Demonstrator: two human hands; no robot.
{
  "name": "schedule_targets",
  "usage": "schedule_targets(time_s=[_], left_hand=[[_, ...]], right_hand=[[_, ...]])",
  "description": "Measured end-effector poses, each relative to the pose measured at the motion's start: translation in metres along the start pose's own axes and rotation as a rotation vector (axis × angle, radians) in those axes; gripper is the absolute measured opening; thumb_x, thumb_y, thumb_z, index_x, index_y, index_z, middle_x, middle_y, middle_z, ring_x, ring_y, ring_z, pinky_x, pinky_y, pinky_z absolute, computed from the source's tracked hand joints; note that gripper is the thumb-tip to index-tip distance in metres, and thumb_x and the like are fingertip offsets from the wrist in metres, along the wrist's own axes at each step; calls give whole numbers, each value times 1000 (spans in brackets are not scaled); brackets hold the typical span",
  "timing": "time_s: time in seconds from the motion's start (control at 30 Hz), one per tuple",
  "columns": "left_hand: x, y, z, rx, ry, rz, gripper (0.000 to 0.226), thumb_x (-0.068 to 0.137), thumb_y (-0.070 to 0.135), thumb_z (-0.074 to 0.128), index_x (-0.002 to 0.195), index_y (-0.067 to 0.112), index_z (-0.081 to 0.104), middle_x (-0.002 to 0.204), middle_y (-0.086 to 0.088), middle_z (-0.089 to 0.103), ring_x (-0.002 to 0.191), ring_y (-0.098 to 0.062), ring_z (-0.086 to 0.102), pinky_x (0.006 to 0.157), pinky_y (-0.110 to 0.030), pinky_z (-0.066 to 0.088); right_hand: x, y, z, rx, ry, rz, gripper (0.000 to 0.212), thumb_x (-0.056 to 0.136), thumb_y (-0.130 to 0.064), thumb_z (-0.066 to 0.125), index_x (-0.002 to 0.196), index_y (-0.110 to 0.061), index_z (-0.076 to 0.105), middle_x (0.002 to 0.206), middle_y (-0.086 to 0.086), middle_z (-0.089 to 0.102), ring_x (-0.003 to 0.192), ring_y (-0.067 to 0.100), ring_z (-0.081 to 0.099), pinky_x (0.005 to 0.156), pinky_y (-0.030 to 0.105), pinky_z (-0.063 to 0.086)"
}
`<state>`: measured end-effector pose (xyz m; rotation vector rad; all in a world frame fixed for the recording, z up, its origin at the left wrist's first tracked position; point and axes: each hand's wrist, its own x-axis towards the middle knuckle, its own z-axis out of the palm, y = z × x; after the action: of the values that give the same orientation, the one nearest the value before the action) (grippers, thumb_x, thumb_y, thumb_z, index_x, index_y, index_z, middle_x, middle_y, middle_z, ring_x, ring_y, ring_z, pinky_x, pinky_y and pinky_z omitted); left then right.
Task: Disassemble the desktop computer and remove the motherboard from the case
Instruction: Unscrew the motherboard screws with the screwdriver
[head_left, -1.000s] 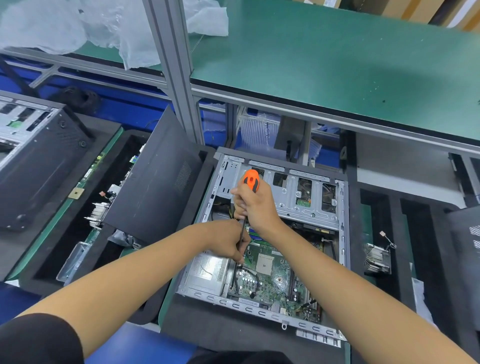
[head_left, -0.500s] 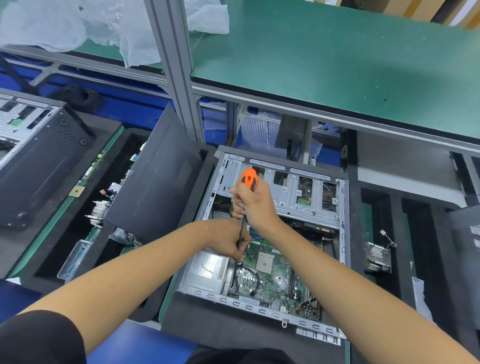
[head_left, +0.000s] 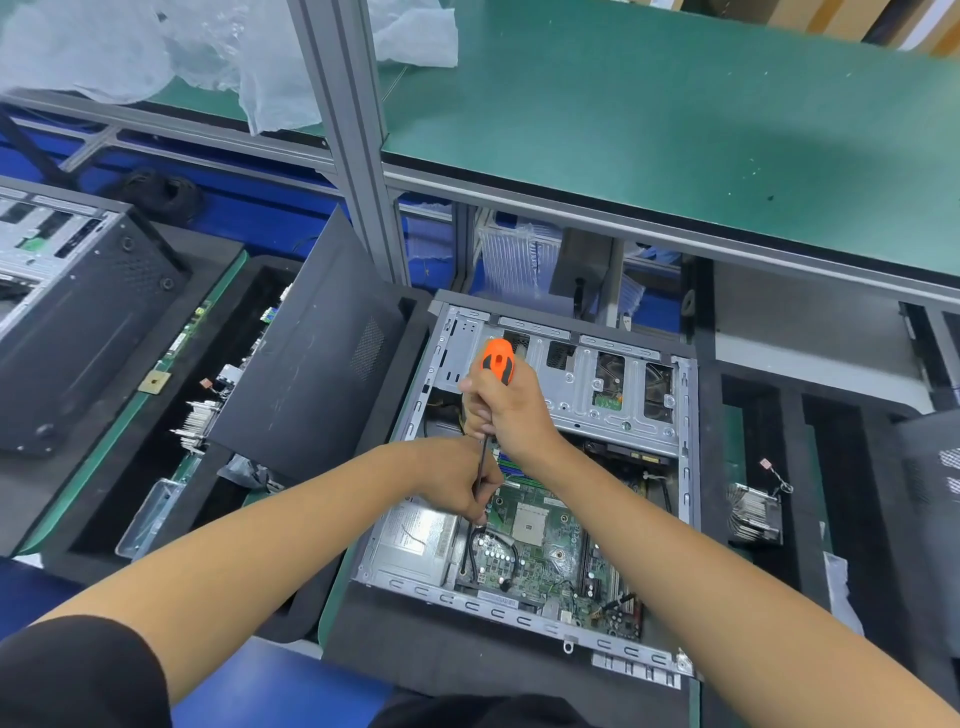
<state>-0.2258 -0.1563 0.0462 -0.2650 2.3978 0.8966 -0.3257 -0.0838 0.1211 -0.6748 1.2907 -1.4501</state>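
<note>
An open silver computer case (head_left: 683, 467) lies flat in front of me, with the green motherboard (head_left: 540, 556) inside its near half. My right hand (head_left: 506, 410) grips the orange and black handle of a screwdriver (head_left: 497, 359) held upright over the board's left edge. My left hand (head_left: 457, 480) pinches the thin dark shaft low down, near the tip. The tip itself is hidden behind my left fingers. A silver drive cage (head_left: 587, 395) spans the far half of the case.
The removed black side panel (head_left: 306, 374) leans on a black foam tray at the left. Another dark case (head_left: 78, 322) sits at the far left. A heatsink (head_left: 753, 514) with a wire lies in the right tray. A green shelf (head_left: 675, 119) and a grey post (head_left: 353, 130) stand behind.
Both hands stay on the screwdriver at the same spot over the board. Only slight shifts of the hands and the view show.
</note>
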Motion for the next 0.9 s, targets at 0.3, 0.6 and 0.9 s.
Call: schedule_targets(time_s=[0.3, 0.6, 0.9], left_hand=[[-19, 9, 0, 157, 75, 114, 29, 80, 56, 71, 78, 29, 60, 72, 20, 60, 73, 4, 55, 62, -21, 39], [-53, 7, -12, -275, 47, 70, 29, 78, 59, 78, 97, 38, 72, 85, 12, 67, 71, 0, 62, 59, -17, 53], [-70, 9, 9, 35, 176, 183, 44, 94, 47, 64, 96, 4, 72, 112, 19, 68, 107, -24, 66, 89, -42, 51]], right_hand=[[-10, -9, -4, 11, -413, -31, 17, 79, -18, 55, 71, -9, 44, 48, 9, 42, 38, 20, 41, 47, 26, 40], [-20, -31, 1, -344, -585, -152, 7, 70, -1, 47, 70, -8, 51, 79, 24, 55, 86, 28, 60, 79, 28, 47], [-23, -87, 15, -1313, -582, -431, 24, 73, -38, 66, 81, -25, 47, 64, -8, 50, 60, 10, 47, 53, 30, 33]])
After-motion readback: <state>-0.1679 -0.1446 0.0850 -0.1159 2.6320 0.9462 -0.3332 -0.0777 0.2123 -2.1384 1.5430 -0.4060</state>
